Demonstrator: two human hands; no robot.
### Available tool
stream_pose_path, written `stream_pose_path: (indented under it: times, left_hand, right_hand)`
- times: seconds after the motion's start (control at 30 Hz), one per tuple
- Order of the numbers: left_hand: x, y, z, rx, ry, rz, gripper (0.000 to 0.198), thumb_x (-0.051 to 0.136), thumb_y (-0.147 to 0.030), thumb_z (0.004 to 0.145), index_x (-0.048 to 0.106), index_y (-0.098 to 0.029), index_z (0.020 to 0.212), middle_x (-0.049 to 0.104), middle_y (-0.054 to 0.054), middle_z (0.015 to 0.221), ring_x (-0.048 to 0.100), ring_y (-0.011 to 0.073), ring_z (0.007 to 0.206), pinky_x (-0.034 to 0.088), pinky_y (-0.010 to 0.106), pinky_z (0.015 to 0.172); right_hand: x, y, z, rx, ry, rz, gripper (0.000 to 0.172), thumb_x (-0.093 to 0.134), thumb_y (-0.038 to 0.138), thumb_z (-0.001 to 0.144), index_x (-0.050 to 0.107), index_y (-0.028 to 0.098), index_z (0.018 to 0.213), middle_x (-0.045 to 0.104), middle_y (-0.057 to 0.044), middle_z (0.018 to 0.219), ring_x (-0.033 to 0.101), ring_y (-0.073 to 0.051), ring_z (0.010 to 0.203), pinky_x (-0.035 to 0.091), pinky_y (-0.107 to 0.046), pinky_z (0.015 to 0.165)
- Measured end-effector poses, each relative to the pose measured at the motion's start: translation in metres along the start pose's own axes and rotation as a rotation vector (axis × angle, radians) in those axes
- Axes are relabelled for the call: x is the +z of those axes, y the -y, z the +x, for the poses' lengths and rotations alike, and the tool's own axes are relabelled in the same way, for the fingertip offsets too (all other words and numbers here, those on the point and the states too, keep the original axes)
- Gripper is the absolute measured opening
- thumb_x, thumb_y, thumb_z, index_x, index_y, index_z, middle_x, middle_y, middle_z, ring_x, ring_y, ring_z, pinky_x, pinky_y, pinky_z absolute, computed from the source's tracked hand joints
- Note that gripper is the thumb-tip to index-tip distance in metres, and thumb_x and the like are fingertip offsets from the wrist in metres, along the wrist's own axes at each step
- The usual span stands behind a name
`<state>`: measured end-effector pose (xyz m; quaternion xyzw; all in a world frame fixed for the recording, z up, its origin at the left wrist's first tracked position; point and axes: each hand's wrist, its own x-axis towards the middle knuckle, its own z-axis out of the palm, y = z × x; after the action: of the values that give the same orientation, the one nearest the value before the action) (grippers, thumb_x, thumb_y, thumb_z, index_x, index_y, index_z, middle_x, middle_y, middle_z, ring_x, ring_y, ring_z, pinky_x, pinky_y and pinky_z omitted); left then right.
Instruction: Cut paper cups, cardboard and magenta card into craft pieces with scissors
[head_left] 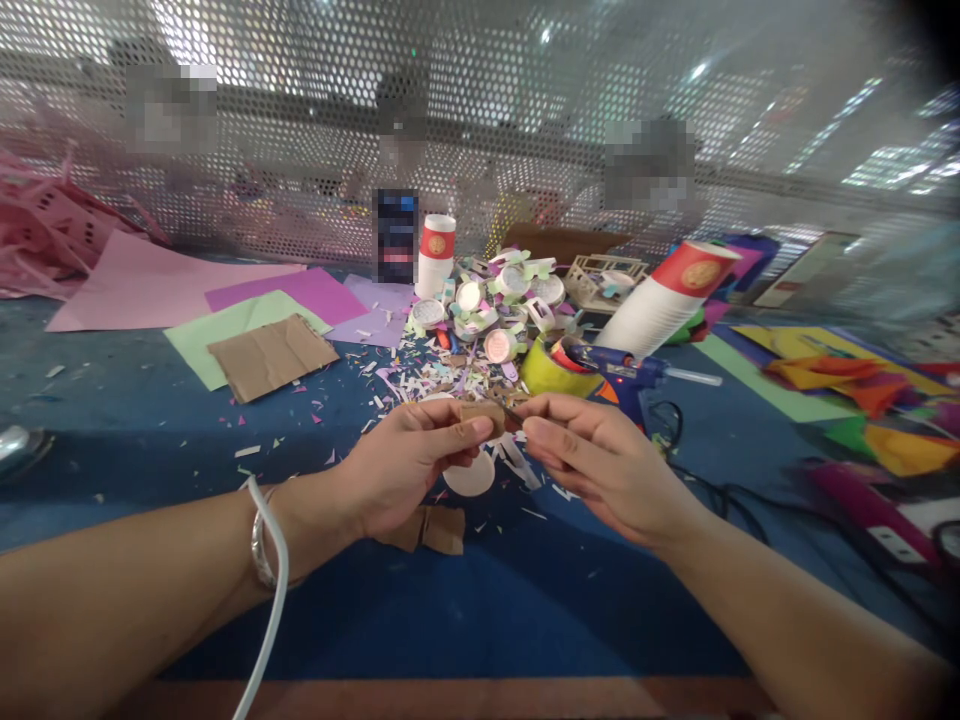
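Note:
My left hand [405,455] pinches a small piece of brown cardboard [484,411] between thumb and fingers. Close beside it, my right hand [604,465] is closed on a thin dark pointed thing [510,411], whose tip reaches the cardboard's edge; most of it is hidden in my fingers. Below the hands lies a round white paper disc [470,474]. More small cardboard pieces [444,530] lie on the blue table under my left wrist.
Behind the hands is a heap of cut paper-cup pieces [514,285] and paper scraps. Stacked paper cups [667,295] lean at right, near a blue glue gun [619,370] and yellow-green tape roll [555,370]. A cardboard sheet [274,357] lies left; black cables [742,495] run right.

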<state>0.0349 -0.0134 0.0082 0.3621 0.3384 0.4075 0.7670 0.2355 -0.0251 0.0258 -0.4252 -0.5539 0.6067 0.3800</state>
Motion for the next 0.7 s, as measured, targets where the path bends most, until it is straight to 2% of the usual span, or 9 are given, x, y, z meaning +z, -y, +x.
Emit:
stream_pose_path:
  times: [0.2,0.57,0.7]
  left_hand:
    - [0.0021,0.0037,-0.0010,-0.059,-0.024,0.018,0.020,0.086,-0.029,0.073,0.074,-0.014,0.078,0.061,0.001,0.074,0.050,0.0075,0.062,0.038,0.021,0.058]
    - [0.0009,0.0043,-0.0004,-0.091,0.004,0.028,0.019,0.085,-0.027,0.074,0.073,-0.013,0.080,0.063,0.002,0.077,0.052,0.0071,0.064,0.039,0.021,0.061]
    - [-0.0014,-0.0013,0.0003,0.003,-0.003,0.110,0.021,0.083,-0.028,0.075,0.068,-0.014,0.074,0.063,0.001,0.078,0.050,0.0076,0.065,0.040,0.023,0.063]
  right_hand:
    - [0.0018,-0.0011,-0.0002,0.010,0.003,-0.001,0.027,0.067,0.042,0.092,0.061,0.016,0.092,0.039,0.007,0.060,0.023,-0.004,0.045,0.012,-0.020,0.038]
    - [0.0007,-0.0032,-0.0013,-0.041,-0.019,-0.144,0.029,0.064,0.045,0.094,0.060,0.016,0.089,0.039,0.007,0.059,0.027,-0.004,0.045,0.018,-0.021,0.039]
    - [-0.0043,-0.0004,0.0007,-0.091,-0.069,-0.297,0.032,0.062,0.049,0.094,0.062,0.017,0.093,0.040,0.007,0.058,0.029,-0.006,0.045,0.020,-0.024,0.041]
